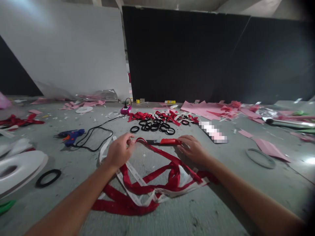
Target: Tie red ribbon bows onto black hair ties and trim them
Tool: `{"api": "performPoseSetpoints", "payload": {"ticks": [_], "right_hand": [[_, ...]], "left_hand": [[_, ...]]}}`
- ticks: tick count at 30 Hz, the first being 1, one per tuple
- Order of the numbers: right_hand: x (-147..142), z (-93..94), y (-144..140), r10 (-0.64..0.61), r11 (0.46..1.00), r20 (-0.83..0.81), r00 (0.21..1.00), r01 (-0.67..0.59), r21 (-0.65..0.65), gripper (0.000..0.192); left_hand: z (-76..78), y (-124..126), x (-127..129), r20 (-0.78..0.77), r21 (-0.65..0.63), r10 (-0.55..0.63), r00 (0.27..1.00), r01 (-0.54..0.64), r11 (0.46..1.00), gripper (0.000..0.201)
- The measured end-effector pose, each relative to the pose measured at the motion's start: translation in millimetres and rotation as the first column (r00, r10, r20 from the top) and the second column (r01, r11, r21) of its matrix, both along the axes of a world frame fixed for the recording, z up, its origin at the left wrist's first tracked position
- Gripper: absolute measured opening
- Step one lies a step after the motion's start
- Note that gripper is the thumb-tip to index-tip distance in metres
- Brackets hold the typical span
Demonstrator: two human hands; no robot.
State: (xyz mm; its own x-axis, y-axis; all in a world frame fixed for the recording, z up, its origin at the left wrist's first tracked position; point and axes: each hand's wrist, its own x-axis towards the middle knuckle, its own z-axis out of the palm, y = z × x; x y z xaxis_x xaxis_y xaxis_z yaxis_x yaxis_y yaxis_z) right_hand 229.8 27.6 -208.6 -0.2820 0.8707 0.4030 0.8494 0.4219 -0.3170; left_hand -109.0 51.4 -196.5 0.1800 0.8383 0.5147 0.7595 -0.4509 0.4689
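A grey concrete floor (pixel 172 216) is seen strewn with craft scraps, with a white board (pixel 64 49) and a black board (pixel 216 55) leaned up at the far side. A long red satin ribbon (pixel 152 183), backed by a white printed paper strip (pixel 134 177), is lain in loose loops on the near floor between the forearms. Its far end is run up to the hands.

The step in hand is judged to be the handling of the ribbon end at a red-handled utility knife (pixel 163 142), which is lain flat, far of the loops, between the two hands. A steady hold on the ribbon end and a firm grasp of the knife handle would be called for by the next move; this is a judgement only.

The left hand (pixel 119 151) is held palm down, fingers curled, with the ribbon end pinched at the fingertips. The right hand (pixel 192 150) is rested palm down, fingers pressed together, beside the knife handle; whether the handle is touched cannot be told. Both forearms are stretched forward from the near edge.

Farther off, a cluster of black rubber rings (pixel 154 126) is seen, a blue hot glue gun (pixel 71 135) with a black cord at far left, and pink paper sheets (pixel 209 109) at far right.
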Motion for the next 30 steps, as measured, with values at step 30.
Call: {"api": "performPoseSetpoints", "payload": {"ticks": [30], "right_hand": [[-80.1,35.4,-69.3,0.455,0.881,-0.378,0.806,-0.468,0.063,0.019]], "left_hand": [[22.9,-63.2,35.6,-0.386,0.547,-0.306,0.87,0.483,0.684,0.02]]}}
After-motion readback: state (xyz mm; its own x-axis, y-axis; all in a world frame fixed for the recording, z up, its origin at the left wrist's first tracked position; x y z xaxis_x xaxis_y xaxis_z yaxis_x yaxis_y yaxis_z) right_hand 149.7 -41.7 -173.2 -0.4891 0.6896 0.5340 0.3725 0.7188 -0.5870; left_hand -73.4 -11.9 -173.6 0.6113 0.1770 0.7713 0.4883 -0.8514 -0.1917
